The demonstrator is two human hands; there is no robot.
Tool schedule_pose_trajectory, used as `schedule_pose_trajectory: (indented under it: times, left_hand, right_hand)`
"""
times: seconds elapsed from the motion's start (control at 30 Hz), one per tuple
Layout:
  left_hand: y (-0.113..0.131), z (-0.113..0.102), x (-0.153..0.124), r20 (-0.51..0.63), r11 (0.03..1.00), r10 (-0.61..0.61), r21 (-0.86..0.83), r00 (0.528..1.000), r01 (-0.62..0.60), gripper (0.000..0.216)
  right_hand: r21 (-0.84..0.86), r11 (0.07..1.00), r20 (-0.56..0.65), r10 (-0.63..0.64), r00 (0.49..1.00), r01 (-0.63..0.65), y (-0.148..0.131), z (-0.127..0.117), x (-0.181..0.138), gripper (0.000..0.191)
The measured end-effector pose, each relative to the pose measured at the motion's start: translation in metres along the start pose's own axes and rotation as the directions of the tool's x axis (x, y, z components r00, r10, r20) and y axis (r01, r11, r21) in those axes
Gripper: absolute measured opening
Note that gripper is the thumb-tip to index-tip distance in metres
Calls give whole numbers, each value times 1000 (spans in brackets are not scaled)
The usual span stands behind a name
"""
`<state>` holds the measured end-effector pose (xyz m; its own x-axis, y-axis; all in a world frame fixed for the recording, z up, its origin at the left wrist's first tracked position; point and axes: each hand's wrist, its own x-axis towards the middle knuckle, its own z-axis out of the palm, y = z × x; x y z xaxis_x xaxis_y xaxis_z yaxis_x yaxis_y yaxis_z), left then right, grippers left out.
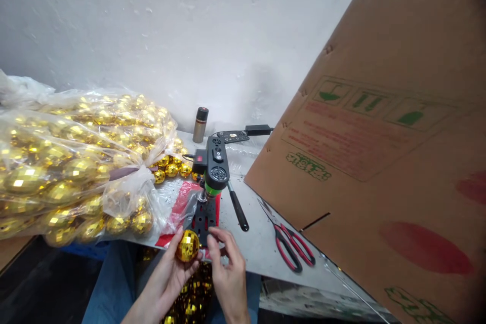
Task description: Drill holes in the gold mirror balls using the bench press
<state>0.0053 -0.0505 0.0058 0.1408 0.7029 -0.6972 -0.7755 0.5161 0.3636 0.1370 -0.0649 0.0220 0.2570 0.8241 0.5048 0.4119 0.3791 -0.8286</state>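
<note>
A gold mirrored ball (188, 246) rests in my left hand (172, 268), the fingers wrapped round its side. Just right of the ball is my right hand (228, 263), thumb and forefinger pinched together; whatever may be between them is too small to make out. Beyond both hands stands a small bench drill press (217, 167) with a black top, a green band and a slotted black base (205, 223). Its lever (239, 210) slants down to the right. More gold balls (193, 298) lie below my hands, at my lap.
Clear plastic bags (87, 162) full of gold balls fill the left side. Scissors (290, 243) with red and black handles lie on the grey table (246, 253). A large cardboard box (360, 162) leans in from the right. A small bottle (200, 125) stands by the wall.
</note>
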Motion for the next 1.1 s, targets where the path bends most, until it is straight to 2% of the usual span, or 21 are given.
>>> schedule_pose_trajectory:
  times: [0.07,0.13,0.23,0.33,0.43,0.53,0.67,0.83,0.97,1.1]
  left_hand:
    - [-8,-5,2,22,999,-11,31,1000,11,22]
    - [-18,-12,6,62,999,28,43,998,-31,22]
    - [-31,-24,11,155,993,64,84,986,-78,21]
    - [-37,-28,10,218,987,51,141,975,-83,23]
    - [-29,-19,5,197,983,70,154,978,-101,23]
    - [-13,-4,3,84,992,47,115,995,-57,13]
    - [8,8,6,-14,998,20,56,1000,-19,21]
    - [18,11,12,-12,997,16,69,1000,-15,20]
    - [19,6,17,-3,995,53,85,999,-52,20]
    - [16,-13,25,111,986,51,155,993,-68,38]
  right_hand:
    - [-26,998,54,-59,997,61,3,4,-14,26]
    - [-30,998,104,-53,993,56,9,8,-25,27]
    - [-3,996,114,89,989,-89,18,9,-37,34]
    - [46,969,134,236,962,-244,26,6,-40,42]
    - [71,949,151,296,943,-309,28,3,-33,51]
    - [100,940,141,310,940,-325,28,2,-22,56]
    - [129,931,100,330,938,-342,28,-1,-3,64]
    - [139,891,132,416,900,-432,26,-1,10,77]
    - [118,888,180,421,889,-445,24,2,7,76]
    - [117,875,182,446,876,-470,27,7,-2,74]
